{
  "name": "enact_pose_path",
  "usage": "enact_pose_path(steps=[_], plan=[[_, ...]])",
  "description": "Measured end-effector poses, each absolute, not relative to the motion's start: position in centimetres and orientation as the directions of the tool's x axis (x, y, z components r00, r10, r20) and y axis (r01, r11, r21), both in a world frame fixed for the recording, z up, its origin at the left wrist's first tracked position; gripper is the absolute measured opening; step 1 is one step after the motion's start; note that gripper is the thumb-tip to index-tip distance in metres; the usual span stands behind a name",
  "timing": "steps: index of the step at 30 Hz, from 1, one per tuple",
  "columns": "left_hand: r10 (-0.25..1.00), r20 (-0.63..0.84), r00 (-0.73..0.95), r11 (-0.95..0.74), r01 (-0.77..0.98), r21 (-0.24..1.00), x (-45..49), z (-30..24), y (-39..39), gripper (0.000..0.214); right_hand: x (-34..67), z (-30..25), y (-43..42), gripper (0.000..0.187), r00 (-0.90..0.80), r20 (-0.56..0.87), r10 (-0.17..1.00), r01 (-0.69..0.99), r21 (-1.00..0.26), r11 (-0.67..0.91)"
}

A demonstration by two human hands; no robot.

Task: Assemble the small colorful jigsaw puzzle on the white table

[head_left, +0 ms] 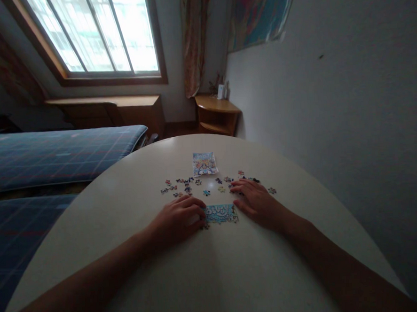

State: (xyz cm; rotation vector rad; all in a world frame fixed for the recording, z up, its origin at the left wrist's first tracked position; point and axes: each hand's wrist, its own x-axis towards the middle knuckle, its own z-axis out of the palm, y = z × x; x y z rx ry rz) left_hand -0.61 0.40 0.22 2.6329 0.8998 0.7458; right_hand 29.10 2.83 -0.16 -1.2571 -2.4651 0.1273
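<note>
A small joined strip of blue puzzle pieces [219,213] lies on the round white table [216,278]. My left hand [179,219] rests palm down at the strip's left end, fingers curled and touching it. My right hand [254,199] lies flat just right of the strip, fingers stretched toward the loose pieces. Several loose puzzle pieces [187,186] are scattered in a band behind both hands. A small picture card [204,164] lies beyond them.
A grey wall [351,119] runs along the table's right side. A blue plaid bed [53,153] stands to the left, with a window [95,33], a wooden cabinet [121,109] and a corner shelf [216,113] at the back.
</note>
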Motion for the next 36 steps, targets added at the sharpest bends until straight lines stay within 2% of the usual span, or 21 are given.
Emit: enact_pose_path(steps=[10, 14, 16, 18, 24, 27, 32, 36], plan=[[0.637, 0.425, 0.643, -0.77, 0.518, 0.372, -0.8, 0.0, 0.7, 0.01, 29.1, 0.1, 2.9, 0.031, -0.559, 0.306, 0.771, 0.731, -0.257, 0.632], [0.768, 0.504, 0.395, -0.598, 0.724, 0.344, -1.7, -0.1, 1.7, 0.014, 29.2, 0.1, 2.9, 0.032, -0.561, 0.315, 0.765, 0.727, -0.254, 0.638], [0.83, 0.484, 0.276, -0.484, 0.787, 0.382, -2.1, -0.2, 2.3, 0.015, 29.2, 0.0, 2.9, 0.033, -0.562, 0.322, 0.762, 0.725, -0.252, 0.641], [0.865, 0.445, 0.23, -0.423, 0.811, 0.405, -2.2, -0.4, 2.6, 0.02, 29.2, 0.0, 2.9, 0.033, -0.561, 0.322, 0.763, 0.726, -0.252, 0.64], [0.889, 0.353, 0.29, -0.419, 0.826, 0.377, -2.0, -1.0, 2.6, 0.039, 29.3, -0.1, 2.9, 0.033, -0.559, 0.307, 0.771, 0.732, -0.254, 0.632], [0.9, 0.355, 0.252, -0.389, 0.832, 0.396, -2.2, -0.7, 2.6, 0.048, 29.3, -0.1, 2.9, 0.033, -0.561, 0.304, 0.77, 0.729, -0.26, 0.634], [0.906, 0.383, 0.183, -0.338, 0.857, 0.39, -3.3, 0.2, 3.2, 0.038, 29.4, -0.1, 2.9, 0.033, -0.554, 0.298, 0.777, 0.737, -0.258, 0.625], [0.918, 0.349, 0.19, -0.325, 0.865, 0.383, -4.3, 0.6, 3.6, 0.033, 29.4, -0.1, 2.9, 0.033, -0.552, 0.293, 0.781, 0.736, -0.268, 0.621]])
